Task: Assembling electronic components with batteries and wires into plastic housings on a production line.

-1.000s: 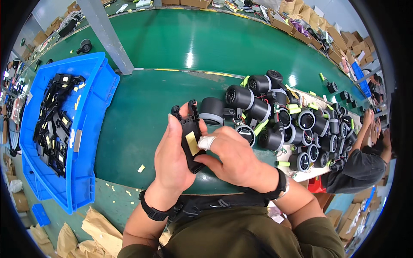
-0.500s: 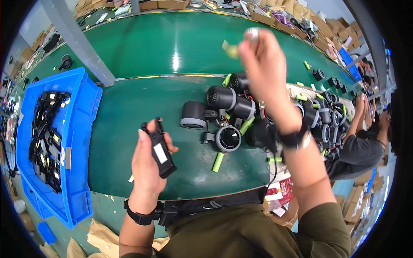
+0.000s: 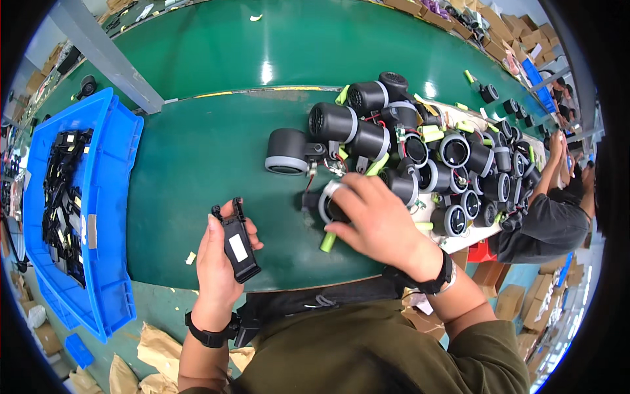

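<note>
In my left hand (image 3: 220, 259) is a slim black plastic housing (image 3: 237, 240) with a white label and two prongs at its upper end. My fingers and thumb close round its sides, above the near part of the green table. My right hand (image 3: 377, 220) reaches over a black cylindrical unit (image 3: 324, 205) with a grey ring, thumb and fingers at opposite sides of the ring; the hand covers most of it. Just below the thumb lies a light-green battery cell (image 3: 327, 242). A similar unit (image 3: 286, 151) with a hinge bracket and loose wires stands farther off.
Several more black cylinders (image 3: 333, 123) and green cells are heaped on the right. A blue bin (image 3: 111, 217) of black plastic parts stands at left. A grey post (image 3: 108, 56) rises behind it. Beyond runs a green belt (image 3: 216, 56). A person's arm (image 3: 554, 164) is at far right.
My right hand has come down and nearer from above the far side onto the ringed unit. A pale scrap now lies on the far belt. My left hand still holds the housing.
</note>
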The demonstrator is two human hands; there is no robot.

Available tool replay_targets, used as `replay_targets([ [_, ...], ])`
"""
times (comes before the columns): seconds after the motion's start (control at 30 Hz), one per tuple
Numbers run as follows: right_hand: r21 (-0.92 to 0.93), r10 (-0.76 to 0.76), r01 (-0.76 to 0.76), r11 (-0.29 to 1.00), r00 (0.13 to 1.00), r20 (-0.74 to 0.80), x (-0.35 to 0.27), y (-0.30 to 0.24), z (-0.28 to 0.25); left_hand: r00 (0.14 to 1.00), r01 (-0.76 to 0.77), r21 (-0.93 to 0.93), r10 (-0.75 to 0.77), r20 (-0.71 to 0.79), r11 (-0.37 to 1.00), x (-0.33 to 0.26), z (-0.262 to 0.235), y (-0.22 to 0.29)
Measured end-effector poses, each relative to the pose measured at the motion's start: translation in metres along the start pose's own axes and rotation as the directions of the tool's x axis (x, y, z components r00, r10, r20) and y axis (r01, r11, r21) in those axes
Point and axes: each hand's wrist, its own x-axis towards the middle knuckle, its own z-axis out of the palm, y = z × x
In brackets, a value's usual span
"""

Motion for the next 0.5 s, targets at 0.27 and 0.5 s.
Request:
replay_targets([
  [0.27,0.226,-0.288,0.274,0.935,0.957,0.031,-0.005,-0.009,0.012,0.998,-0.028,-0.053,0.031,0.057,0.998,-0.011,0.007,-0.007],
  [0.5,0.38,-0.282,0.226,0.897,0.954,0.098,-0.013,-0.006,-0.002,0.988,-0.147,0.01,0.146,0.041,0.989,-0.018,0.002,0.002],
])
